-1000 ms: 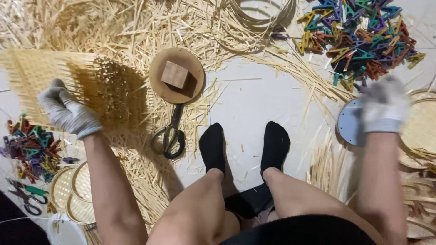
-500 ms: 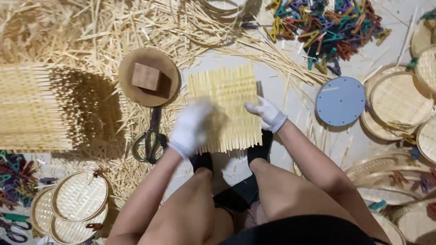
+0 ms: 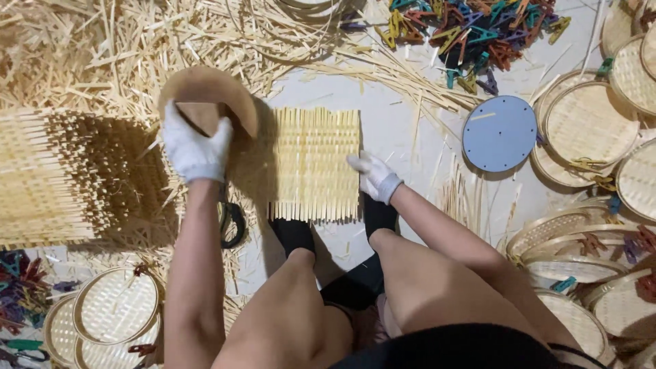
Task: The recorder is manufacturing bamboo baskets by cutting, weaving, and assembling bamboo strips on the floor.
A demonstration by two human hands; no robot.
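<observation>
A square woven bamboo mat [image 3: 311,160] lies flat on the floor just beyond my feet in black socks. My right hand [image 3: 369,175], in a white glove, rests on the mat's right edge with fingers spread. My left hand [image 3: 195,147], also gloved, grips the wooden block handle of a round brown wooden disc [image 3: 219,92], which is lifted and tilted over the mat's left side. Black scissors [image 3: 232,222] lie partly hidden under my left forearm.
A tall stack of woven mats [image 3: 51,174] sits at the left. Loose bamboo strips [image 3: 109,41] cover the far floor. A blue round disc [image 3: 499,133], woven round trays [image 3: 591,123] at right and lower left, and a pile of coloured clips [image 3: 471,37] surround me.
My left hand left the mat, went to the round wooden disc and lifted it by its block. My right hand slid to the mat's right edge.
</observation>
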